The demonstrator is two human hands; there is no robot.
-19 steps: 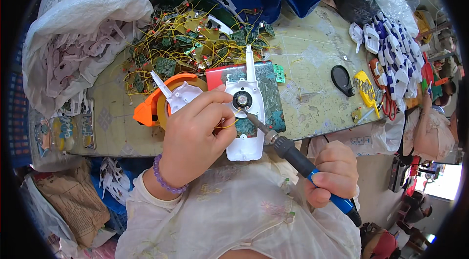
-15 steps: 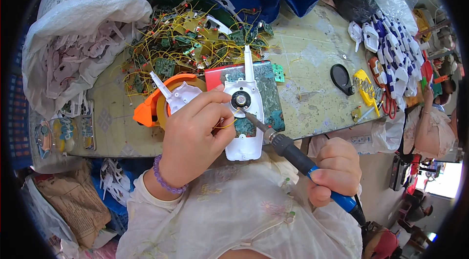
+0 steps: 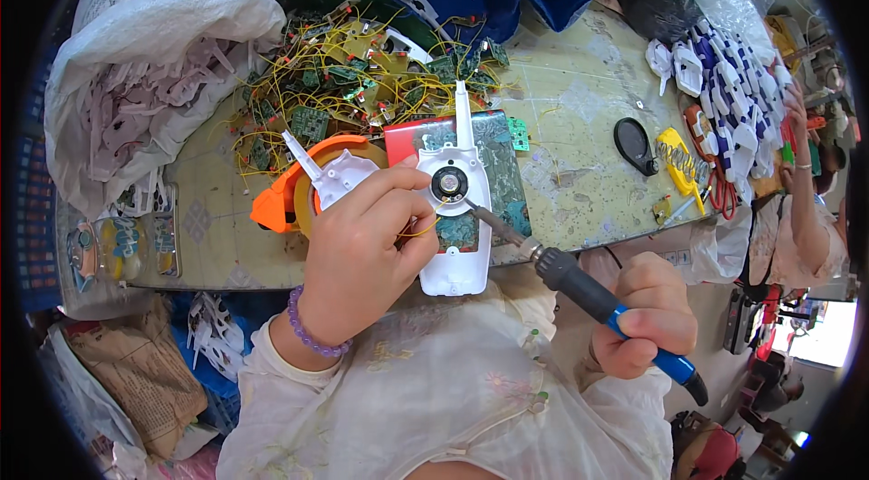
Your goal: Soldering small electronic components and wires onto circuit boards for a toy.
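In my right hand is a soldering iron with a blue handle and dark grip, its tip beside the lower right rim of a small round speaker. The speaker sits in a white plastic walkie-talkie-shaped half shell with an antenna. My left hand is pinched over the shell's left side, and a thin yellow wire runs from its fingers toward the speaker. Under the shell lies a red and green worn board. Left of it, a second white shell rests against an orange solder-reel holder.
Behind the shells is a heap of green circuit boards with yellow wires. A white sack of plastic parts stands at left. To the right lie a black round-headed item, a yellow iron stand, red scissors and stacked white-purple shells.
My right hand has moved right with the soldering iron, and its tip has drawn slightly right, away from the speaker. My left hand has hardly moved. Another person's arm at far right has risen.
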